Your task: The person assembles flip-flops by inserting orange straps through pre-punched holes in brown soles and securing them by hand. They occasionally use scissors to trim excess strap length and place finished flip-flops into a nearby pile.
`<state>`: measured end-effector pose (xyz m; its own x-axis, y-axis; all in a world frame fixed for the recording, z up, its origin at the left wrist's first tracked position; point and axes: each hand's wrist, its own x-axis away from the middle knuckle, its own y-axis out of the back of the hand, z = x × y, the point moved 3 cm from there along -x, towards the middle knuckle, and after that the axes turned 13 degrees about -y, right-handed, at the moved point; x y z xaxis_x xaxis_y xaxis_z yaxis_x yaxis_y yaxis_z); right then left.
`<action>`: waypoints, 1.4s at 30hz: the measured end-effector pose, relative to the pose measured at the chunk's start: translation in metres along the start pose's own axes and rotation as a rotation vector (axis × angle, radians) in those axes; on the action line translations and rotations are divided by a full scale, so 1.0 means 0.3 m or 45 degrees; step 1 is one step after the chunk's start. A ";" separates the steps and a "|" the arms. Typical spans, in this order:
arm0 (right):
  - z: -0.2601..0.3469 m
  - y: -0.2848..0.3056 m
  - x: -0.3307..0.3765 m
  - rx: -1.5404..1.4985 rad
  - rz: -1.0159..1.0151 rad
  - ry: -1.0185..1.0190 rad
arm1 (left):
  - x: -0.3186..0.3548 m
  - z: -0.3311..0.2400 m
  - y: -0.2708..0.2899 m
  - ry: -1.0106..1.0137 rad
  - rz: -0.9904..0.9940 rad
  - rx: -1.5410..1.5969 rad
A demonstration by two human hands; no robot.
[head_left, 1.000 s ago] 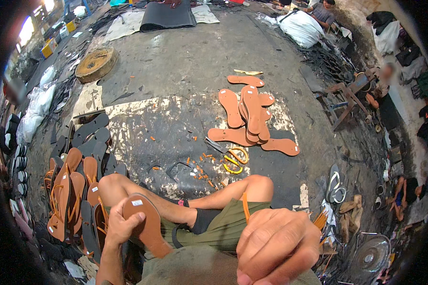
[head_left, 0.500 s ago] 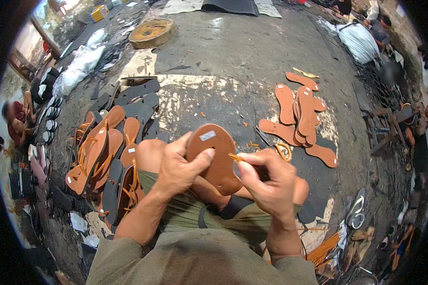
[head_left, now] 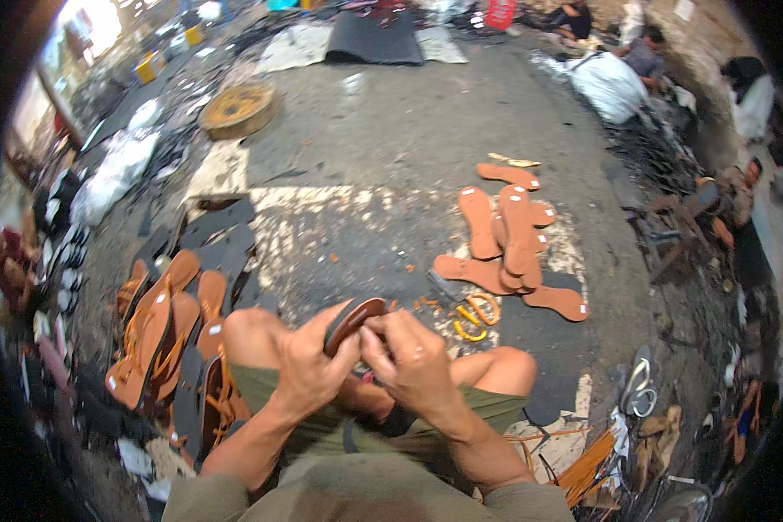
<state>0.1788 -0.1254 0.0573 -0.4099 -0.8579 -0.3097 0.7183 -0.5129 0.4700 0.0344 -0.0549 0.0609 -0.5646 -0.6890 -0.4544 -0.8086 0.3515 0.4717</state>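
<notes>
Brown sandal sole (head_left: 354,320) sat edge-up above the knees, pinched by left hand (head_left: 309,370) and right hand (head_left: 413,361) fingers. Strapped sandals (head_left: 161,331) lay finished left; 6-odd bare soles (head_left: 509,244) awaited ahead.

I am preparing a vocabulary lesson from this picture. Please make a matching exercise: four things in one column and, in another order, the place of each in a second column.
Things:
1. brown sandal sole
2. pile of bare brown soles
3. orange straps
4. strapped sandals

Places:
A. on the floor at the person's left, beside the knee
B. held between the left hand and the right hand
C. on the floor ahead and to the right, farther away
D. on the floor just in front of the right knee

Pairs: 1-B, 2-C, 3-D, 4-A
</notes>
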 end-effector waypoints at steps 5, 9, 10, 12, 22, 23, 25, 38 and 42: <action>-0.068 -0.027 -0.022 0.039 -0.001 0.022 | 0.027 0.098 -0.029 -0.024 -0.001 0.193; -0.097 -0.020 -0.013 0.191 0.105 -0.058 | 0.026 0.069 -0.045 0.020 0.104 0.306; -0.097 -0.009 -0.012 0.157 0.101 -0.040 | 0.037 0.101 -0.042 0.023 0.162 0.278; -0.099 0.017 -0.016 0.089 0.092 -0.003 | 0.005 0.143 0.010 -0.079 0.195 0.546; -0.029 0.021 0.066 -0.321 0.211 -0.087 | 0.028 0.299 0.043 0.069 -0.537 0.615; -0.102 -0.056 0.115 -0.595 0.508 -0.394 | 0.010 0.278 0.024 0.081 -0.559 0.661; -0.231 -0.206 0.177 -1.185 0.788 -0.950 | 0.020 0.236 -0.015 0.056 -0.548 0.570; -0.339 -0.196 0.091 -1.500 0.385 -1.095 | -0.025 0.042 0.024 -0.473 0.354 0.030; -0.333 -0.189 0.108 -1.651 0.401 -1.148 | 0.027 0.087 0.027 -0.223 0.308 0.346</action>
<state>0.1809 -0.1211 -0.0618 -0.0055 -0.8967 0.4425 0.6099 -0.3537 -0.7091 0.0189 -0.0411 0.0412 -0.7445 -0.4559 -0.4877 -0.6501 0.6611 0.3746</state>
